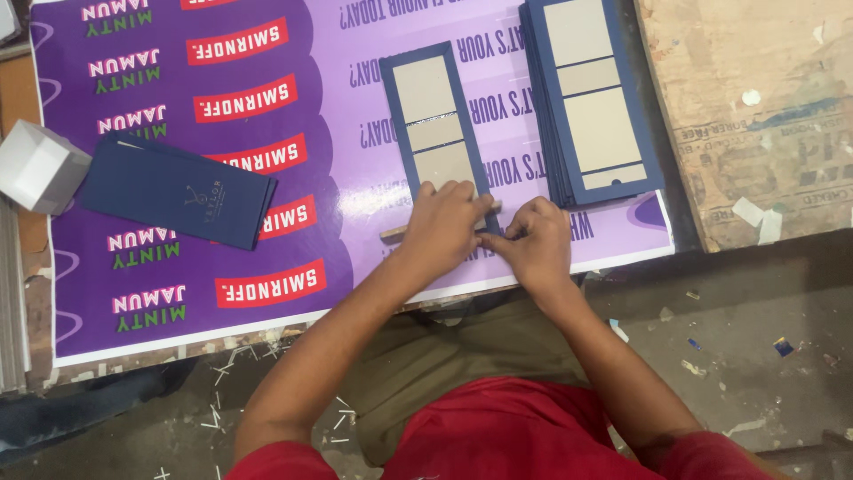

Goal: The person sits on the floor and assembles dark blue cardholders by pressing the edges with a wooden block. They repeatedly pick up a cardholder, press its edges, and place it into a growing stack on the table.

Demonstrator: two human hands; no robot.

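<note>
Both hands down at the near end of the blue cover blank [434, 124], side by side, fingertips almost meeting. My left hand [444, 227] is pressed flat, fingers spread over the blank's bottom edge and on a thin pale wooden stick [395, 232] that pokes out to the left from under the palm. My right hand [533, 240] is curled, fingertips pinching at the blank's lower right corner; I can't tell how much it actually grips. The blank lies face down, long axis running away from me, slightly tilted, with three grey board panels [425, 89] glued on navy paper. It sits on a purple printed poster sheet [338, 231] that covers the work surface. Just to the right, a stack of the same blanks [591, 98], well squared up. Far left on the poster, a finished navy folded cover [178, 191], tilted. Past it, at the sheet edge, a small white box [35, 164]. To the right of the poster is a worn brown board [755, 107] with paper scraps on it.
</note>
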